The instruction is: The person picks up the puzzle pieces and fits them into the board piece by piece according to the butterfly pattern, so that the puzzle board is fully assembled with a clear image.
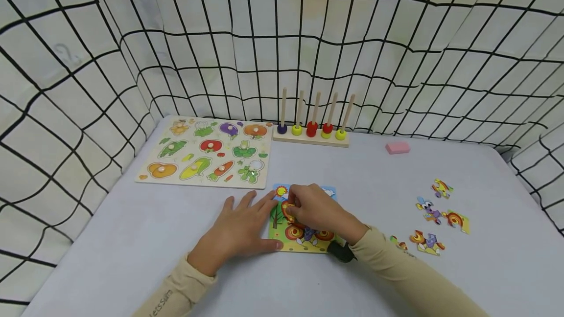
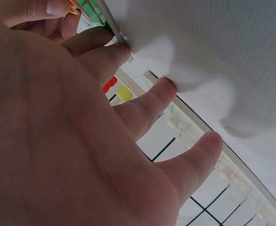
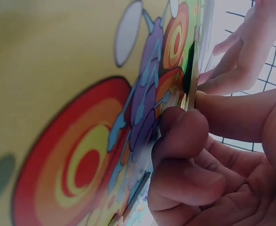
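A small picture jigsaw board (image 1: 288,247) with a sun, a tree and a snail-like figure with spiral orange wheels lies in front of me. Along its left edge rests my left hand (image 1: 240,229), fingers spread and thumb at the lower left corner. My right hand (image 1: 319,209) is over the board's upper middle, pinching an orange-and-red puzzle piece (image 1: 287,211) between thumb and fingers. The right wrist view shows the thin edge of that piece at the fingertips, close against the picture; most of its face is hidden.
Loose puzzle pieces (image 1: 427,242) lie scattered to the right, one partly behind the right sleeve. A vegetable peg puzzle (image 1: 152,158) lies at the back left, beside a bead stacker (image 1: 288,137) with upright pegs. A pink block (image 1: 397,147) sits farther right. Black netting (image 1: 275,38) surrounds the table.
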`<state>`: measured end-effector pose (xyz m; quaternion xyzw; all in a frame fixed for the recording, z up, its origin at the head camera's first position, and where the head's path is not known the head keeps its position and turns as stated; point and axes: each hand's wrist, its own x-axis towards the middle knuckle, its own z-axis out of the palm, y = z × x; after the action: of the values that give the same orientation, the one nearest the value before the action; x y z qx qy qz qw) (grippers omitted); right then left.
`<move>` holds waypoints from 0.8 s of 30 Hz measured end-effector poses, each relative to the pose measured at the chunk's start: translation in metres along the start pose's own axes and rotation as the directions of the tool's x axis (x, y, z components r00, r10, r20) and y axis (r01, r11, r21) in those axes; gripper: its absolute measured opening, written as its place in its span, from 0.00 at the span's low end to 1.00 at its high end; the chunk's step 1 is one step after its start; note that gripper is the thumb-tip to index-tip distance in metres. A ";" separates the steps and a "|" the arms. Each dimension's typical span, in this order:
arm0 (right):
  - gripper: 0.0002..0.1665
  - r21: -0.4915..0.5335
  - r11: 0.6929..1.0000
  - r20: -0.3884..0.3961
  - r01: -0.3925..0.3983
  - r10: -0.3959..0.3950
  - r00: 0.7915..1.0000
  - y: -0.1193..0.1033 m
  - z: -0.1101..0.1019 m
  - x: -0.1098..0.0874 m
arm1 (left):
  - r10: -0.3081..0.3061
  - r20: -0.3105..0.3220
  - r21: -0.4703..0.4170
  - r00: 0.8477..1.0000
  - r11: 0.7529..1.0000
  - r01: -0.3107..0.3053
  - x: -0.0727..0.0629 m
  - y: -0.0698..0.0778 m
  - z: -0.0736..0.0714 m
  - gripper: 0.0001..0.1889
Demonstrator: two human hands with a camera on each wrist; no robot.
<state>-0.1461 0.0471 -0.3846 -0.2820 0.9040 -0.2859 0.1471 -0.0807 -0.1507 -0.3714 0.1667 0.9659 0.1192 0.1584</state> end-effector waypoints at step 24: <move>0.17 -0.088 0.993 -0.025 -0.073 0.071 0.997 -0.006 0.004 0.001 | 0.009 -0.014 -0.002 1.000 1.000 -0.009 -0.002 -0.001 0.001 0.51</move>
<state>-0.1431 0.0407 -0.3842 -0.2525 0.9269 -0.2431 0.1345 -0.0787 -0.1527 -0.3720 0.1703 0.9660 0.1222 0.1515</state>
